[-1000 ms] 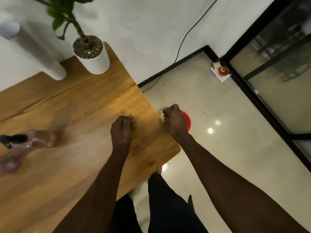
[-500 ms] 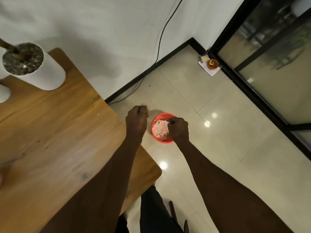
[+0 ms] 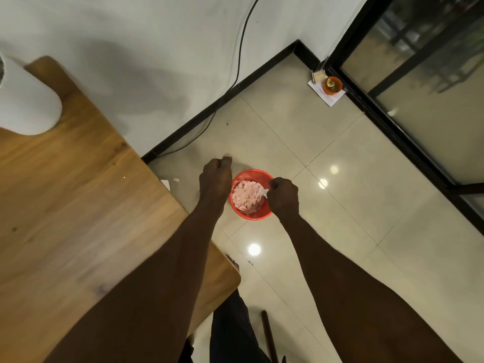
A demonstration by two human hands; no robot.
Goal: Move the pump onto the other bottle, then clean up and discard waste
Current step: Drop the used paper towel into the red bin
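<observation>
Dim indoor light leaves soft shadows on the wall point(image 3: 136, 74), ceiling lamps glare as bright spots on the glossy floor point(image 3: 327, 142), the worktop point(image 3: 65, 205) blurs, and edges bow.

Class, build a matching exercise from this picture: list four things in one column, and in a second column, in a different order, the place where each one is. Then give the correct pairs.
Things:
1. red bin
2. white pot
3. small orange cup
4. black cable

Places:
A. on the wooden table
B. running down the wall
C. on the floor below the right hand and the left hand
D. on the floor in the corner by the black-framed glass door

Pairs: 1-C, 2-A, 3-D, 4-B
</observation>
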